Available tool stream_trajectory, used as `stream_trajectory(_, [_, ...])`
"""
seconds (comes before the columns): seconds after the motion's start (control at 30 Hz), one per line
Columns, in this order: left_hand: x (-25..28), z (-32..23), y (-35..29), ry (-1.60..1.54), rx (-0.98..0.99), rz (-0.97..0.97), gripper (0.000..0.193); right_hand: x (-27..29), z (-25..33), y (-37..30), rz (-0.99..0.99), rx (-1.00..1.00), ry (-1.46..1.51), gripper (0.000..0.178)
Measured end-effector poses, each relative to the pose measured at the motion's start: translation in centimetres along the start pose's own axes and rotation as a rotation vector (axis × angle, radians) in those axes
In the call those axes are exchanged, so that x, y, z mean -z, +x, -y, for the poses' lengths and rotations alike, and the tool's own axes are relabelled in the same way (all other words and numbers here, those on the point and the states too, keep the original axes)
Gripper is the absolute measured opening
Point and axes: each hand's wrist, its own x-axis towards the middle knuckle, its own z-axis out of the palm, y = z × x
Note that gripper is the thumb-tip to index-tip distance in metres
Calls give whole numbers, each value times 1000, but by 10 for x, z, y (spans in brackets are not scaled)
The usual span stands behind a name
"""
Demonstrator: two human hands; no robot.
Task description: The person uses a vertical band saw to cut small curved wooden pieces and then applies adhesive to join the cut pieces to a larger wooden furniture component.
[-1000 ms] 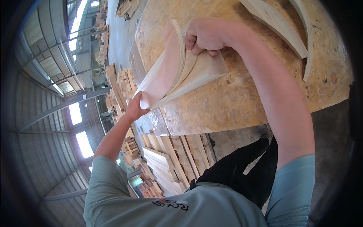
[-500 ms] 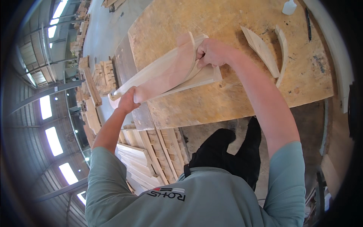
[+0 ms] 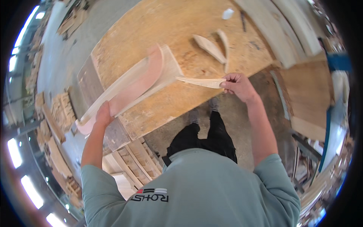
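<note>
A pale wooden board [image 3: 171, 65] lies on the worn worktable [image 3: 159, 110]. On top of it rests a long S-curved piece with a pinkish face [image 3: 140, 84]. My left hand [image 3: 104, 113] is closed on the lower left part of this curved piece, its fingers partly hidden. Off to the right, past the board's end, my right hand [image 3: 239, 88] pinches one end of a thin, curved wood offcut [image 3: 198, 81]. The offcut is held level near the table's front edge, its pointed tip toward the board.
Two curved wood scraps [image 3: 208, 47] lie farther back on the table, with a white bottle [image 3: 227, 14] and a dark pen-like stick [image 3: 243, 20] beyond. Slatted timber [image 3: 132, 162] is stacked below the table at left. A large wooden panel [image 3: 308, 94] stands at right.
My right hand has left the curved piece's far end and moved right and nearer, bringing out the offcut. My left hand keeps its hold. The whole view has shifted.
</note>
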Motion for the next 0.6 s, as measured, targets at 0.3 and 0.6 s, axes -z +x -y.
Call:
stream_trajectory(0.3, [-54,-73,7,-151,-481,-651,78,-38,-57,-187,-268,179,768,12])
stream_trajectory(0.6, [4,-555,-262,-1537,-1089,632,31,27,-113,-324,-431,366,1135,14])
